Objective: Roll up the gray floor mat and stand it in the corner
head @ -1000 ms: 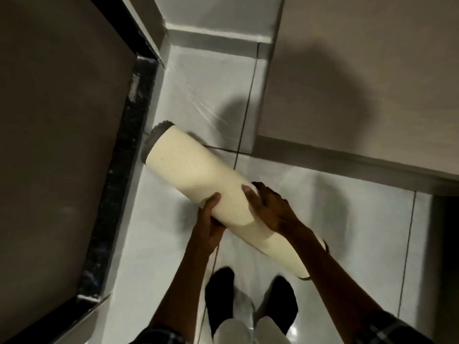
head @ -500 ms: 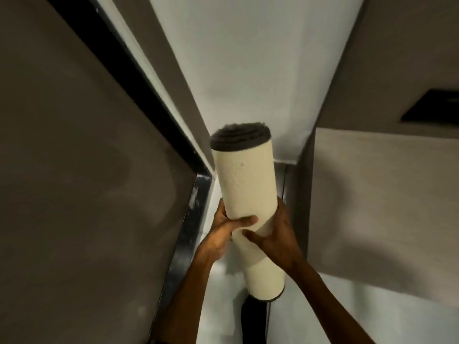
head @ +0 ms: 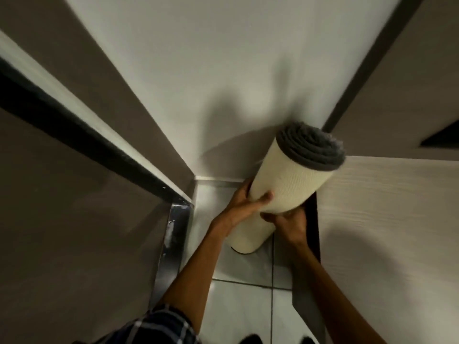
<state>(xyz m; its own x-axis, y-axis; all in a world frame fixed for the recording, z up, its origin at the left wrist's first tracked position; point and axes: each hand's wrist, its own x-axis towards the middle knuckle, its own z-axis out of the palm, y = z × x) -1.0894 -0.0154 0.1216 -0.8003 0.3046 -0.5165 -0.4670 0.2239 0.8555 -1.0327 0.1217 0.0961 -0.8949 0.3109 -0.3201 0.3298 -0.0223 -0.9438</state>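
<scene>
The rolled floor mat stands nearly upright, cream backing outward, with its gray pile showing as a spiral at the top end. Its lower end rests on the floor tile in the corner, and it leans to the right toward the wooden panel. My left hand grips the roll's left side at mid-height, thumb across the front. My right hand holds it from the lower right, partly hidden behind the roll.
A white wall closes the corner at the back. A dark door with a black frame stands on the left. A light wooden cabinet panel is close on the right. Pale floor tiles lie below.
The roll went from lying slanted over the floor, to lifted upright in front of me, to set down on end in the corner. Both hands stayed on it.
</scene>
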